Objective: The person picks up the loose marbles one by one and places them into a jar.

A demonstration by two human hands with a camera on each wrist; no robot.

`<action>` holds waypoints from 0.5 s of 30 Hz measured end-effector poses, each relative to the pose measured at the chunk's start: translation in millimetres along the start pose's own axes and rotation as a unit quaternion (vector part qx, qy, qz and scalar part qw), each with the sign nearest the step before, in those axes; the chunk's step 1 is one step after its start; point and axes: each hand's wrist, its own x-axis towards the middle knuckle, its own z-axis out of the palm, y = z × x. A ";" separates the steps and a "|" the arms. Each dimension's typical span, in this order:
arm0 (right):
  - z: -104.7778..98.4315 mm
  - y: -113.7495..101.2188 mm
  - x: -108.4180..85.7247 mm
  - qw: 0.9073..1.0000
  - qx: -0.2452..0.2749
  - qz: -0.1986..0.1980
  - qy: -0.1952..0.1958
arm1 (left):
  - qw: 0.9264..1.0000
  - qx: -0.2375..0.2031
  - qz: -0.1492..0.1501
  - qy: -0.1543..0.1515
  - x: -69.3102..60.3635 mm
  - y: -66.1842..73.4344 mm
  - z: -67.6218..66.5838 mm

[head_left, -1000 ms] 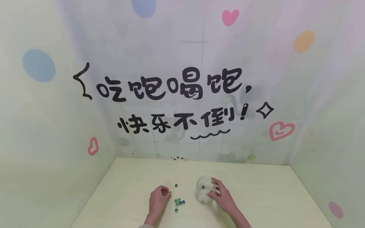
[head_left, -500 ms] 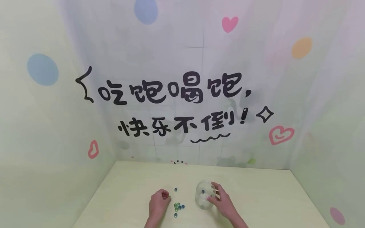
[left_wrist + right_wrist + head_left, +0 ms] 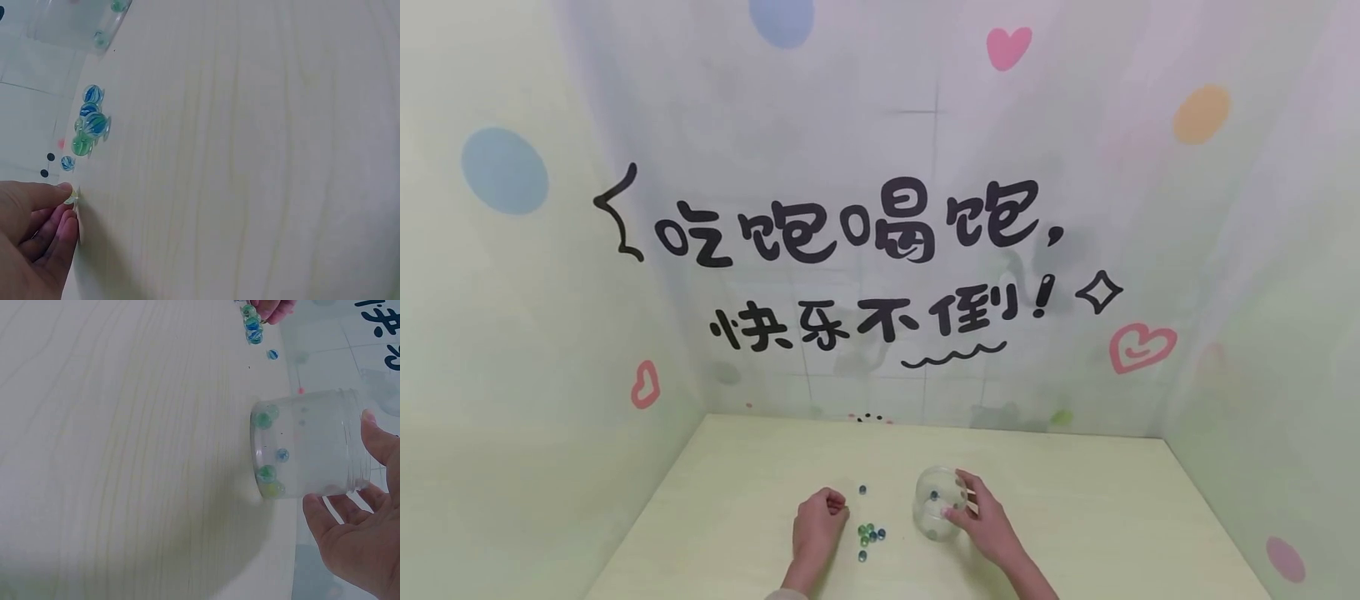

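Note:
The left hand [image 3: 820,527] pinches a yellowish-green marble [image 3: 72,197] between thumb and fingertips, at the table surface left of a cluster of green and blue marbles [image 3: 865,532]. In the right wrist view the right hand [image 3: 362,540] grips a clear plastic jar [image 3: 312,444] round its upper part, thumb on one side and fingers on the other. The jar stands on the table with several green, blue and yellow marbles [image 3: 267,473] at its bottom. One blue marble [image 3: 862,490] lies apart behind the cluster, another [image 3: 862,556] in front of it.
The pale wooden table [image 3: 1097,517] meets a back wall [image 3: 820,367] printed with dark lettering and coloured shapes. Side walls stand at the left [image 3: 497,333] and right [image 3: 1285,400].
The camera view has tilted slightly down and back up. Both hands stay nearly in place, the left at the marble and the right on the jar.

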 end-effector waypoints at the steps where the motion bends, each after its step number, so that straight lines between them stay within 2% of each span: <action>1: -0.2 -0.6 -0.1 1.000 0.000 -0.001 -0.001 | 1.000 -0.001 0.000 0.000 -0.1 -0.1 -0.2; 9: -0.3 -1.2 2.3 1.000 -0.005 0.004 0.003 | 1.000 -0.012 0.005 0.001 0.3 1.4 -1.2; 15: -0.2 -1.0 2.4 1.000 -0.009 0.005 0.003 | 1.000 -0.013 -0.004 -0.008 -0.1 3.8 -1.7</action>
